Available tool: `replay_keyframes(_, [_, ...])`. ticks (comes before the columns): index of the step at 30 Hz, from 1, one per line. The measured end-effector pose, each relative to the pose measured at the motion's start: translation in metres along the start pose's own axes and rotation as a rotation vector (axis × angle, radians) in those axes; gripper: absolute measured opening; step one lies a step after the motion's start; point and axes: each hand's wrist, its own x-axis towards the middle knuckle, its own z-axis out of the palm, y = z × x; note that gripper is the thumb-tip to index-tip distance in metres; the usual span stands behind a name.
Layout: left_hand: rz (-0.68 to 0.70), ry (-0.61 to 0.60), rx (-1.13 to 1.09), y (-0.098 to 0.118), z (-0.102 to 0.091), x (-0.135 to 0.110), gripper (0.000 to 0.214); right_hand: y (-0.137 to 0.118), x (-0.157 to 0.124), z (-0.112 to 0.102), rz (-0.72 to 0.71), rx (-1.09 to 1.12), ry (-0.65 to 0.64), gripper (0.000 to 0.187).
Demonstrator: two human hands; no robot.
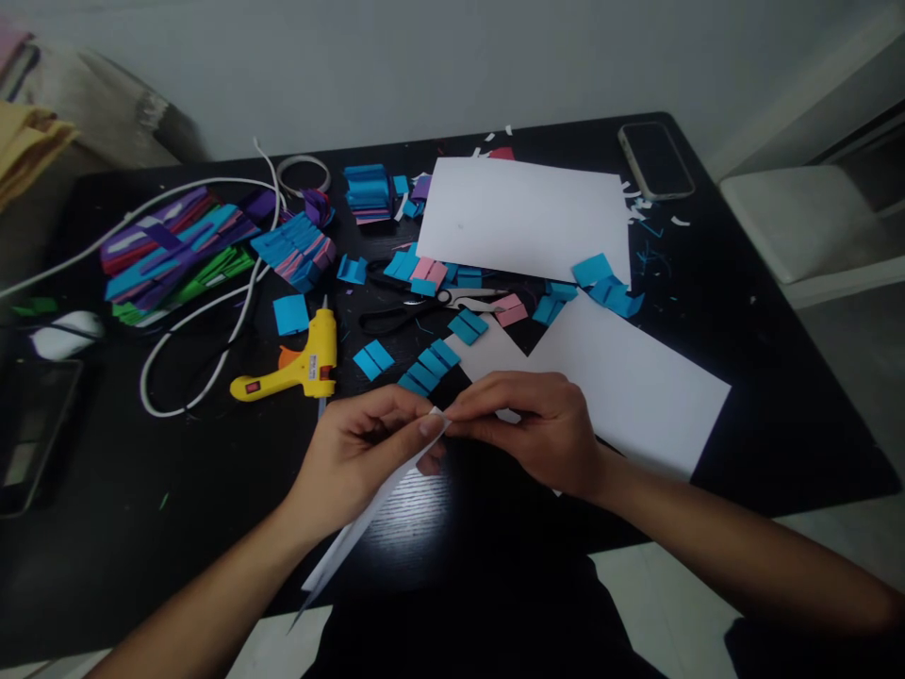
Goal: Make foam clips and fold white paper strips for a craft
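Note:
Between my two hands is a folded sheet of white paper (378, 505), slanting down toward the table's front edge. My left hand (368, 448) pinches it near its upper corner, thumb on top. At that same corner, the thumb and forefinger of my right hand (537, 424) press together on the paper. Just beyond my hands lie small folded blue paper pieces (429, 368), with a few pink ones (512, 309) among them. Scissors with black handles (386, 319) rest among these pieces. A yellow glue gun (321, 354) lies to the left of them.
White sheets (523, 217) lie at the back and right (629, 387) of the black table (764, 415). Bundled colored strips (176, 245), a white cable (145, 377), a tape roll (304, 174) and a mouse (67, 336) are at left. A phone (656, 160) sits back right.

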Motion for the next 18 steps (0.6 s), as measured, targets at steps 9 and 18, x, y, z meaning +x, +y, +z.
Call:
replay_keyframes(9, [0.096, 0.090, 0.081, -0.0055, -0.0001, 0.0033, 0.006, -0.0002, 0.0004, 0.0025, -0.139, -0.026, 0.026, 0.020])
replay_keyframes(18, [0.115, 0.119, 0.106, -0.0073, 0.0021, 0.0035, 0.007, 0.0017, -0.0017, 0.0013, -0.108, -0.029, 0.006, 0.020])
